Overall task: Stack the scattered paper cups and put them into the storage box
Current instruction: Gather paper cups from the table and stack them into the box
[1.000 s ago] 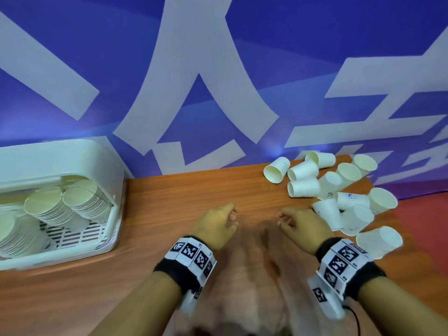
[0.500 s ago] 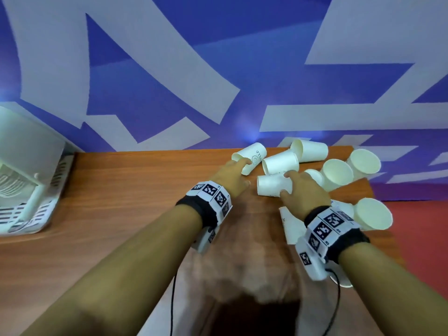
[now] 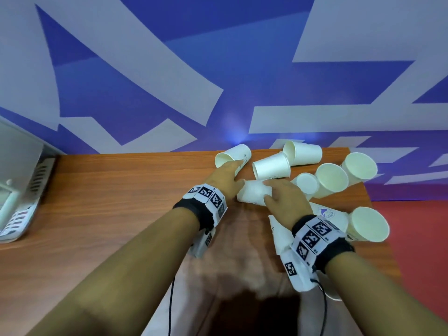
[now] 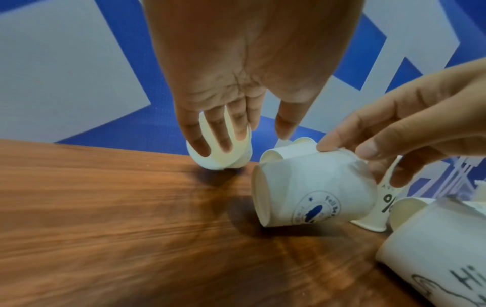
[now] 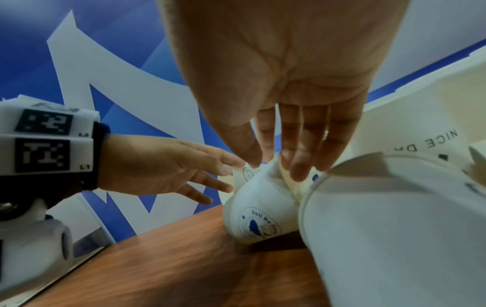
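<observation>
The right hand (image 3: pixel 284 202) pinched a tipped paper cup (image 4: pixel 313 194) by its rim, the thin wall dimpling; the left hand (image 4: pixel 236 68) lay spread-fingered across another cup's (image 4: pixel 223 151) mouth; both sat near the bench's (image 3: pixel 109 214) far edge; light, crushable, best held gently around the body.

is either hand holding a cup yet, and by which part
The right hand pinches the logo cup, lying on its side, at its rim end, denting the wall. The left hand's straight fingers only touch another cup.

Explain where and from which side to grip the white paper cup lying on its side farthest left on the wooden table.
Grip the white paper cup across its side wall, coming from above: it lies on its side, so that curved wall faces up. Its open mouth faces left, leaving the rim as another hold. The left hand is already there.
</observation>
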Demonstrator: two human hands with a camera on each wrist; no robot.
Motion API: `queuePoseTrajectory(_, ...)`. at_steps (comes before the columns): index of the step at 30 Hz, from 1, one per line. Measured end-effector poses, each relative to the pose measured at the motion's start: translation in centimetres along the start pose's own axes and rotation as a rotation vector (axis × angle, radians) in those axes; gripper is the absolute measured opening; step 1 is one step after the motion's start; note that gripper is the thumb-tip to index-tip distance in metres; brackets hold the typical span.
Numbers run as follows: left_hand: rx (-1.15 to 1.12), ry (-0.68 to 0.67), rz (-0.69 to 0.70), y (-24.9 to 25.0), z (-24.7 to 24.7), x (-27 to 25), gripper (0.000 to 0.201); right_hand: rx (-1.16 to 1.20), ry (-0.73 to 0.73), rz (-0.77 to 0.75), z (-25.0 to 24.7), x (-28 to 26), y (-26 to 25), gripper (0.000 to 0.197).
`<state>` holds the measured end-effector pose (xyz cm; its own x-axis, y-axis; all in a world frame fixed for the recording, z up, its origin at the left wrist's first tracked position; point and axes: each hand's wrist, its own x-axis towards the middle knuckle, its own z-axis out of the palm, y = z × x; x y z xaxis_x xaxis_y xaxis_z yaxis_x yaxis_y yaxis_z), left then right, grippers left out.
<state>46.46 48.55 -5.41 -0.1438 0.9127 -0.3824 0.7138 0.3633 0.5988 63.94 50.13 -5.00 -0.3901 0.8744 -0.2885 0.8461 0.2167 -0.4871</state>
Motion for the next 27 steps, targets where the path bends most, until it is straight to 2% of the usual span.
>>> queuePoseTrajectory(4,0.066,0.121,0.003,-0.7,-1.5,-2.7,0.048,0.146,0.094,-0.1,0.1,-0.7,-1.4,0.023)
queuePoseTrajectory(6,0.121,0.179,0.018,-1.6,-3.0,-4.5,0.036,0.122,0.105,-0.131,0.0,-1.3,-2.3,0.018)
queuePoseTrajectory(10,0.201,0.28,0.119,-4.8,-5.9,-8.4,0.012,-0.012,0.099,-0.178,-0.5,-3.2,-4.9,0.024)
queuePoseTrajectory(14,0.267,0.35,0.169,-8.1,-8.6,-12.1,0.02,-0.069,0.083,-0.217,-0.5,-5.3,-8.9,0.045)
queuePoseTrajectory(18,0.271,0.393,0.177,-11.6,-11.2,-16.1,0.023,-0.291,0.066,-0.302,1.1,-7.5,-14.5,0.035)
queuePoseTrajectory(27,0.23,0.499,0.26,-19.0,-17.8,-23.6,0.019,-0.289,0.107,-0.32,4.6,-11.7,-26.5,0.024)
